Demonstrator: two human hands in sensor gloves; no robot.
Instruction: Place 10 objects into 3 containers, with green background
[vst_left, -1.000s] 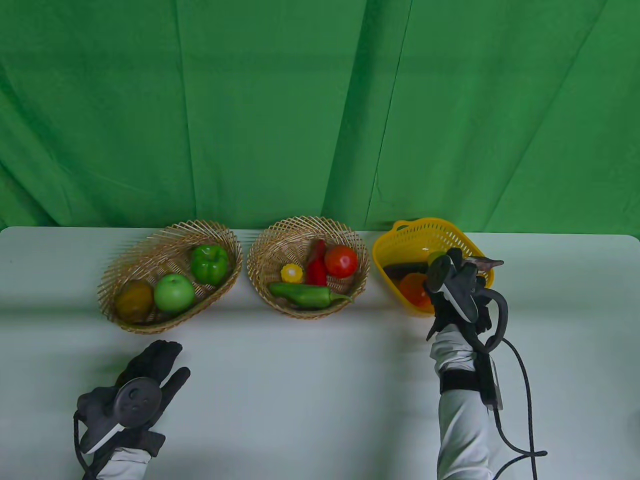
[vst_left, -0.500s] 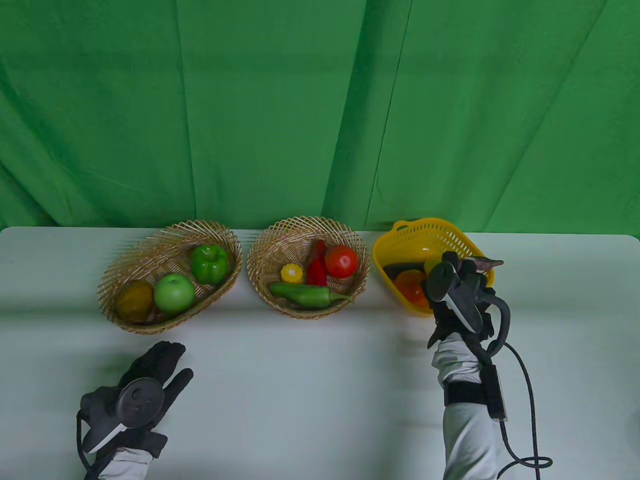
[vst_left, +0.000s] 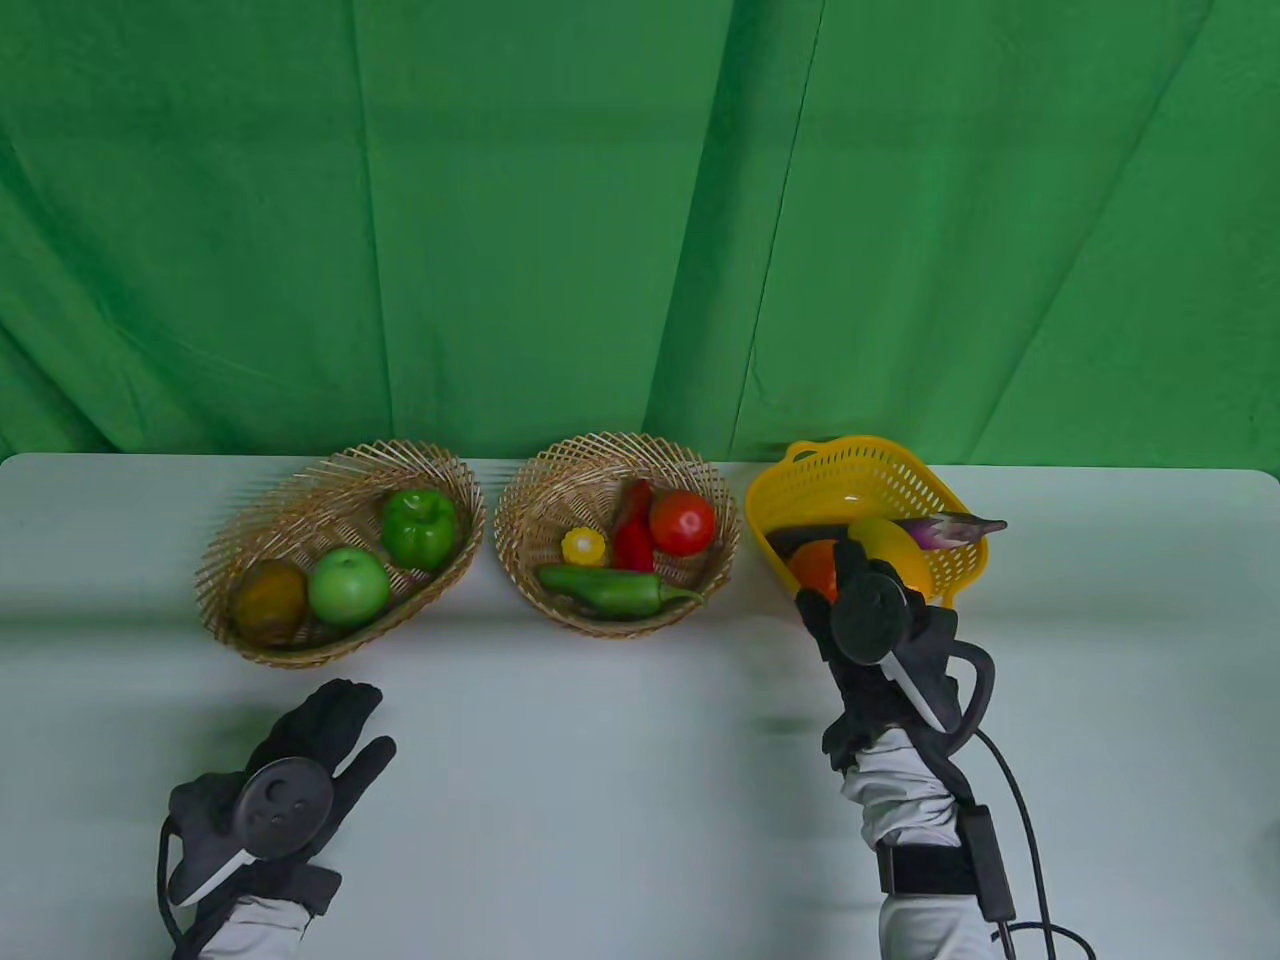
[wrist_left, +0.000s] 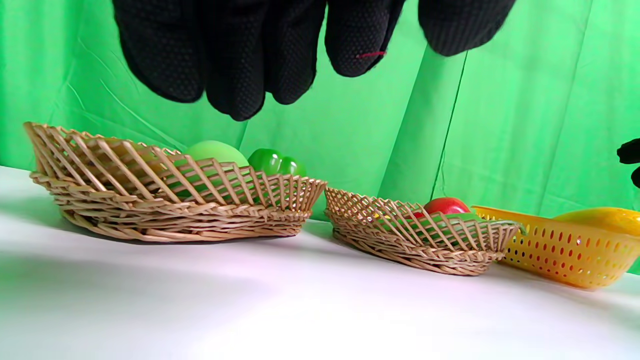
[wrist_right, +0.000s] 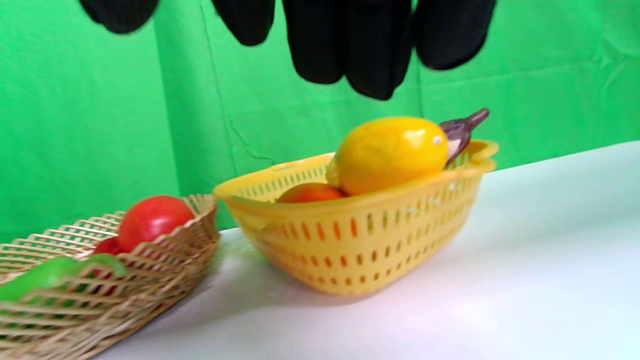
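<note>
Both hands are wearing black knit gloves. The left hand (vst_left: 300, 760) is carrying a dark grey tracker (vst_left: 283, 797) on its back: a round disc with small dimples, tapering to a handle with a white edge. The right hand (vst_left: 880, 640) is wearing the same kind of tracker (vst_left: 872, 610), with a dark loop curving out beside it. Pale grey sleeves (vst_left: 905, 800) are covering both forearms. Below the right tracker, a black strap (vst_left: 925, 870) is circling the sleeve, holding a small black box (vst_left: 990, 865), and a black cable (vst_left: 1030, 880) is running down from the loop. In the left wrist view, the fingertips (wrist_left: 235, 75) are showing a dotted grip texture, one bearing a short red thread (wrist_left: 371, 53).
</note>
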